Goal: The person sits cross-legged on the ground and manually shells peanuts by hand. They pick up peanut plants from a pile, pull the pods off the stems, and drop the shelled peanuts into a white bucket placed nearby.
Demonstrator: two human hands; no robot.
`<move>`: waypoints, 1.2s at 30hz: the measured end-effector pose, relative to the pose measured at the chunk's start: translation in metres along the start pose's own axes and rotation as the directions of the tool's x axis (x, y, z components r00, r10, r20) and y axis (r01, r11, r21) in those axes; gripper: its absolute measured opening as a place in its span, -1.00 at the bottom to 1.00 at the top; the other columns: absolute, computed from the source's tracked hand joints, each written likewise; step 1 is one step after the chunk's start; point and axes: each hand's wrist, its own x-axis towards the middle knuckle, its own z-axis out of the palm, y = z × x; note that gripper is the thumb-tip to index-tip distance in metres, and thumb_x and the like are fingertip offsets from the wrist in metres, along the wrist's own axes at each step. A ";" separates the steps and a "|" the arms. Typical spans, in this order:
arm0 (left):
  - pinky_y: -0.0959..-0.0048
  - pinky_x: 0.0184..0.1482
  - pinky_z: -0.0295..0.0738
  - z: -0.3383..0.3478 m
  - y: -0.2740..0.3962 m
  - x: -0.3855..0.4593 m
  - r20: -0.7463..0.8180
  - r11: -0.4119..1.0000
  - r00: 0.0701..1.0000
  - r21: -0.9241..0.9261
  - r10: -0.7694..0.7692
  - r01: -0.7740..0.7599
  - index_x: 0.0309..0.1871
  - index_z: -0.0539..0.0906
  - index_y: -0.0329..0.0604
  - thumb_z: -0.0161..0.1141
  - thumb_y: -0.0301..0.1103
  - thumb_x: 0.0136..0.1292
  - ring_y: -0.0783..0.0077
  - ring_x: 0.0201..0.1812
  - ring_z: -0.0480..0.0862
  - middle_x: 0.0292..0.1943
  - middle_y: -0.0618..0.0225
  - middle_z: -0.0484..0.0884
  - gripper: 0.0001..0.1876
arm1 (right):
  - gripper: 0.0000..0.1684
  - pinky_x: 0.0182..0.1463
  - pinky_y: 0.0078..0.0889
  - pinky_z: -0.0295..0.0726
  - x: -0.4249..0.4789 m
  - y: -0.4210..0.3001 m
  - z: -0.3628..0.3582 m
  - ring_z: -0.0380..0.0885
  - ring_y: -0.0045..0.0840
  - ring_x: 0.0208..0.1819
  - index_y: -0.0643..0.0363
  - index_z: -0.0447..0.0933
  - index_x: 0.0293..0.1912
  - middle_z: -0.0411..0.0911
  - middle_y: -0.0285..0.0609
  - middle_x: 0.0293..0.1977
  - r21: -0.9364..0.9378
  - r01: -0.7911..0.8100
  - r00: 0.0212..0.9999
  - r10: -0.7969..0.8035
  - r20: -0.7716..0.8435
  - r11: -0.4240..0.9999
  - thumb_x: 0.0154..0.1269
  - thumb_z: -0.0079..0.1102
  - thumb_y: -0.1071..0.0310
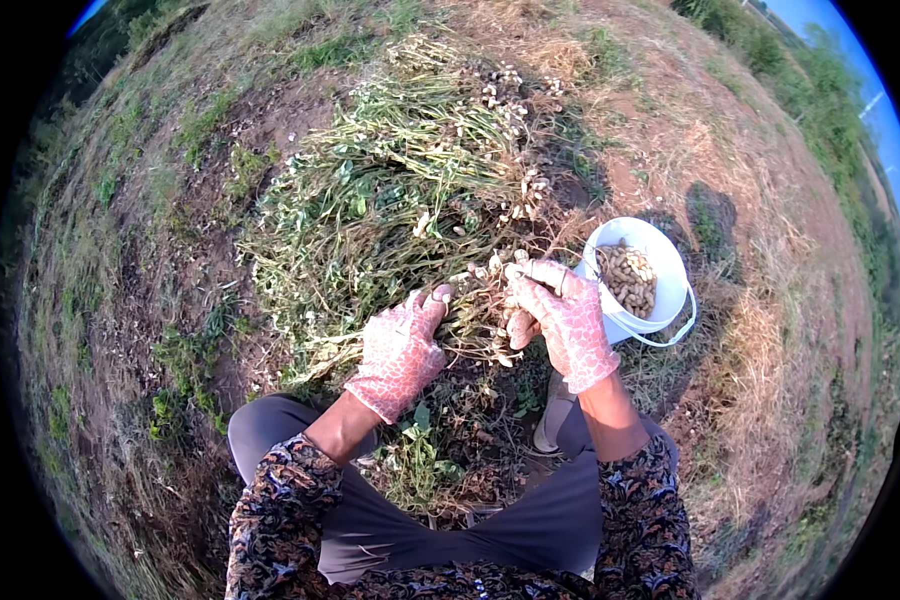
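Observation:
My left hand [405,346], in a pink-and-white patterned fingerless glove, is closed around the stems of a pulled peanut plant [461,319]. At the root end of that bunch my right hand [562,319], gloved alike, has its fingers bent around peanut pods [523,330] that hang among thin roots. How many pods it grips is hidden by the fingers. Just beyond the right hand stands a white plastic bucket [671,259], partly filled with unshelled peanuts [630,279]. Its wire handle is folded down toward me.
A large heap of pulled peanut plants [390,172] lies ahead, roots and pods [532,184] toward the right. My bent knees [270,427] flank the bunch. Dry straw [757,337] covers soil at right; weeds [184,367] grow at left. Loose leaves [416,450] lie between my legs.

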 end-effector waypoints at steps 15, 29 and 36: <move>0.36 -0.04 0.56 0.018 -0.029 0.002 -0.115 0.951 0.993 -0.309 -0.042 0.004 0.15 0.50 -0.28 0.44 -0.33 0.00 0.18 -0.10 0.70 -0.14 0.07 0.68 -0.39 | -0.73 -0.46 -0.51 0.64 -0.001 -0.060 -0.096 0.60 -0.61 -0.46 0.33 0.58 -0.02 0.64 -0.19 -0.34 -0.326 0.247 0.700 -0.401 -0.592 0.913 0.33 0.17 0.40; 0.49 -0.18 0.46 -0.017 -0.007 0.008 0.330 0.547 0.941 -0.802 0.071 0.240 0.10 0.56 -0.28 0.33 0.00 0.20 0.60 -0.26 0.51 -0.21 0.36 0.66 -0.43 | -0.76 -0.24 -0.33 0.63 -0.010 -0.026 -0.025 0.65 -0.33 -0.26 0.18 0.56 -0.04 0.60 -0.09 -0.15 -0.716 0.576 0.729 -0.644 0.232 0.394 0.31 0.12 0.41; 0.60 -0.38 0.39 -0.012 -0.010 0.003 0.351 0.389 0.936 -0.859 -0.024 0.332 0.11 0.51 -0.30 0.34 -0.04 0.21 0.66 -0.41 0.47 -0.35 0.52 0.60 -0.43 | -0.50 -0.11 -0.08 0.62 -0.007 -0.018 -0.004 0.54 -0.03 -0.08 0.04 0.44 0.12 0.45 0.05 -0.01 -0.878 0.363 0.900 -0.359 0.245 0.311 0.21 0.24 0.13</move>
